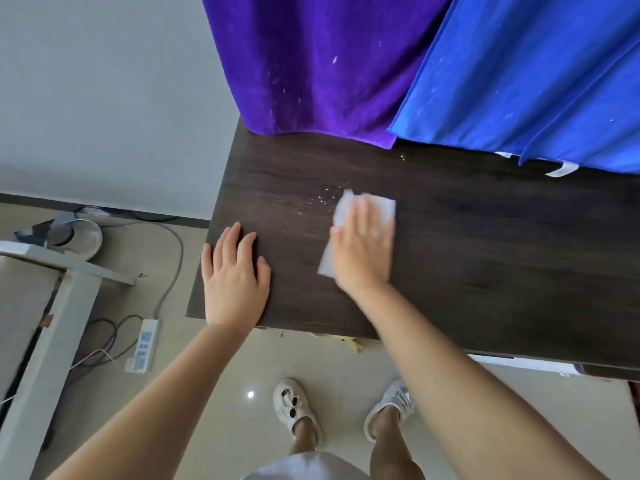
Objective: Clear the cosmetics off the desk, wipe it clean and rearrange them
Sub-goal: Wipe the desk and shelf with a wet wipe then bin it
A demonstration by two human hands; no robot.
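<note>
Head view, looking down. Right hand (363,247) pressed flat, fingers together, on a white wipe (346,209); grip not closed round it, palm and fingers only bearing down. Wipe thin, soft, roughly rectangular, one corner showing past the fingertips, another below the thumb side. Hand and wipe blurred. Just to the left of the wipe, small shiny water droplets (323,199) scattered on the wood.

Left hand (233,275) flat and empty, fingers spread, palm down near the left front corner of the desk (485,265). Both forearms bare.

Desk top dark brown, matte, fine wood-grain lines running lengthwise, straight edges, square corner. No cosmetics in sight on the visible part.

At the back, a purple plush cloth (311,64), velvety, flecked with white lint, lower hem touching the desk. Beside it on the right and overlapping it, a bright blue cloth (519,74), smoother weave, with white sewn-in tags (561,168) at its hem; printing on them too small to read.

Below, glossy pale floor tiles (225,375), white perforated sandals (294,407) on both feet. Left on the floor, a white power strip (143,344) with blue sockets, grey and purple cables, a round metal-rimmed object (74,237), unclear what. No legible brand anywhere.
</note>
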